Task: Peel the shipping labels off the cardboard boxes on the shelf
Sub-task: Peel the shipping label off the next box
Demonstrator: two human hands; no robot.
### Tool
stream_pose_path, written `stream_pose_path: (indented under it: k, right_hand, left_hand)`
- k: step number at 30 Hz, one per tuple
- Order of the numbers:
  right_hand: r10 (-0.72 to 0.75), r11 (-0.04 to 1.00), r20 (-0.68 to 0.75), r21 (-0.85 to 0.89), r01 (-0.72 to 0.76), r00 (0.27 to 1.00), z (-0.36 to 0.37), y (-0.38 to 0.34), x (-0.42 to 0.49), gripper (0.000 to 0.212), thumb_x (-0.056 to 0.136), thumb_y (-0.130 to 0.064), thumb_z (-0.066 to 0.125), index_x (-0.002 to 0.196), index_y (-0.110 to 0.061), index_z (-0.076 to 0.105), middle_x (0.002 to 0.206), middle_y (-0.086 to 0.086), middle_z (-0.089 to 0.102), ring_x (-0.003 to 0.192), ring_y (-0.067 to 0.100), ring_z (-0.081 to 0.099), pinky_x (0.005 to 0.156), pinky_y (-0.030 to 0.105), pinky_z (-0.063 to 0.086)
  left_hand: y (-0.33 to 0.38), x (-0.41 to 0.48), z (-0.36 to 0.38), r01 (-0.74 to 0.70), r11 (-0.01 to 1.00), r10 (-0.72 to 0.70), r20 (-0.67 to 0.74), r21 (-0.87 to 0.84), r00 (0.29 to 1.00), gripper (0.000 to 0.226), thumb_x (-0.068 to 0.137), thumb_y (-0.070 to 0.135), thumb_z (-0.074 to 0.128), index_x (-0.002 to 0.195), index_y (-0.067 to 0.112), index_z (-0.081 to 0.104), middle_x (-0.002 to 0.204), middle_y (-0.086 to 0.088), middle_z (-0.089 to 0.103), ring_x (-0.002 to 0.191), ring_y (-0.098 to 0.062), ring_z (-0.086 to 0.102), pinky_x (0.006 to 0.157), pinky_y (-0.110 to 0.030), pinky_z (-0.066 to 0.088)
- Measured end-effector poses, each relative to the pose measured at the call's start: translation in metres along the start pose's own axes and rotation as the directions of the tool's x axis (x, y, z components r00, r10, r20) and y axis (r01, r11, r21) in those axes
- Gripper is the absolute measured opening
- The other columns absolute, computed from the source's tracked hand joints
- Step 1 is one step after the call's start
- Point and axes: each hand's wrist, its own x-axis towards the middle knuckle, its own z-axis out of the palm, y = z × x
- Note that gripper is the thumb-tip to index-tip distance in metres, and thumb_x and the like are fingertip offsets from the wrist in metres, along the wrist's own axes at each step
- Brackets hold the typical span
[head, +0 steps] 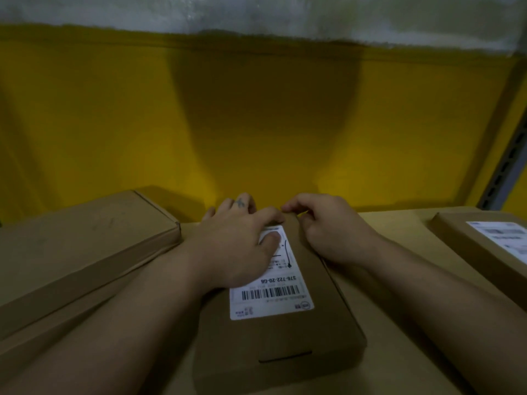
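Head view: the left hand [239,246] lay flat, pressing the shipping label [271,297] on the middle box [285,352]. The right hand [328,232] curled at its far edge; whether it gripped anything was unclear.

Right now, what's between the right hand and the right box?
Only bare tan surface lies between the right hand and the right box, shown in the head view.

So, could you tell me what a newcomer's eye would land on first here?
The white shipping label on the middle cardboard box, dead centre, with the left hand resting on its far end and the right hand curled beside it. Behind them, the bright yellow wall; another labelled box sits far right.
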Motion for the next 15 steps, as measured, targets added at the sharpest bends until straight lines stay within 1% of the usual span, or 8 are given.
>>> stream_pose_path:
  k: [2, 4, 7, 9, 10, 12, 13, 15]
  right_hand:
    - [-0.011, 1.000, 0.012, 0.007, 0.011, 1.000, 0.000, 0.001, 0.000, 0.037, 0.089, -0.002, 0.046, 0.113, -0.023, 0.065, 0.109, -0.002, 0.067, 0.090, 0.008, 0.053, 0.073, 0.020, 0.037]
    - [-0.023, 1.000, 0.024, 0.003, 0.022, 0.999, -0.001, 0.002, 0.000, 0.036, 0.089, -0.003, 0.046, 0.113, -0.023, 0.065, 0.107, -0.002, 0.067, 0.089, 0.009, 0.053, 0.071, 0.021, 0.036]
    - [-0.041, 0.999, 0.028, -0.019, 0.042, 0.999, -0.002, 0.003, 0.000, 0.036, 0.090, -0.004, 0.046, 0.115, -0.022, 0.065, 0.104, -0.002, 0.067, 0.082, 0.007, 0.049, 0.066, 0.019, 0.031]
    - [-0.046, 0.999, 0.027, -0.026, 0.047, 0.999, -0.001, 0.004, 0.001, 0.035, 0.090, -0.005, 0.045, 0.114, -0.022, 0.065, 0.094, -0.003, 0.064, 0.074, 0.005, 0.045, 0.058, 0.018, 0.030]
    - [-0.045, 0.999, 0.026, -0.022, 0.046, 0.999, -0.001, 0.004, 0.000, 0.035, 0.090, -0.005, 0.045, 0.113, -0.023, 0.065, 0.089, -0.005, 0.060, 0.069, 0.004, 0.044, 0.055, 0.014, 0.030]
    - [-0.044, 0.999, 0.019, -0.008, 0.045, 0.999, 0.001, 0.004, 0.001, 0.035, 0.088, -0.005, 0.045, 0.111, -0.023, 0.065, 0.084, -0.009, 0.056, 0.063, 0.002, 0.043, 0.054, 0.009, 0.031]
    - [-0.041, 0.999, 0.014, 0.004, 0.041, 0.999, 0.001, 0.003, 0.000, 0.035, 0.088, -0.004, 0.046, 0.110, -0.022, 0.065, 0.083, -0.009, 0.056, 0.063, 0.002, 0.044, 0.054, 0.010, 0.031]
    - [-0.032, 0.999, 0.005, 0.031, 0.032, 0.999, 0.003, 0.002, -0.001, 0.033, 0.087, -0.005, 0.047, 0.109, -0.021, 0.065, 0.085, -0.006, 0.058, 0.068, 0.006, 0.048, 0.059, 0.021, 0.034]
  left_hand:
    - [0.001, 0.000, 0.000, -0.005, 0.999, 0.005, 0.003, -0.042, 1.000, 0.035, 0.100, 0.048, 0.030, 0.135, 0.048, 0.034, 0.131, 0.003, 0.033, 0.123, -0.019, 0.033, 0.110, -0.048, 0.025]
    - [0.002, 0.001, -0.001, -0.027, 0.996, 0.028, 0.011, -0.086, 1.000, 0.031, 0.101, 0.046, 0.032, 0.131, 0.045, 0.037, 0.131, 0.006, 0.037, 0.123, -0.018, 0.036, 0.112, -0.049, 0.023]
    - [-0.001, 0.003, -0.001, -0.065, 0.991, 0.063, -0.020, -0.119, 0.998, 0.021, 0.101, 0.042, 0.036, 0.120, 0.042, 0.042, 0.121, 0.008, 0.044, 0.114, -0.018, 0.042, 0.104, -0.043, 0.031]
    - [-0.002, 0.004, 0.001, -0.070, 0.988, 0.066, -0.034, -0.138, 0.997, 0.017, 0.101, 0.036, 0.035, 0.116, 0.042, 0.043, 0.114, 0.008, 0.045, 0.109, -0.017, 0.042, 0.099, -0.042, 0.033]
    - [-0.003, 0.006, 0.001, -0.067, 0.988, 0.063, -0.034, -0.141, 0.997, 0.017, 0.102, 0.034, 0.035, 0.114, 0.043, 0.042, 0.112, 0.008, 0.044, 0.108, -0.016, 0.042, 0.097, -0.041, 0.033]
    - [-0.003, 0.009, 0.002, -0.057, 0.990, 0.054, -0.026, -0.129, 0.998, 0.020, 0.102, 0.028, 0.034, 0.111, 0.045, 0.040, 0.113, 0.007, 0.042, 0.108, -0.016, 0.039, 0.096, -0.041, 0.032]
    - [-0.002, 0.011, 0.002, -0.051, 0.991, 0.049, -0.018, -0.120, 0.999, 0.022, 0.101, 0.025, 0.036, 0.110, 0.045, 0.039, 0.114, 0.007, 0.041, 0.108, -0.016, 0.038, 0.095, -0.041, 0.031]
    - [0.000, 0.014, 0.002, -0.034, 0.994, 0.034, -0.003, -0.103, 0.999, 0.028, 0.097, 0.018, 0.042, 0.107, 0.044, 0.038, 0.112, 0.006, 0.039, 0.108, -0.017, 0.036, 0.093, -0.041, 0.032]
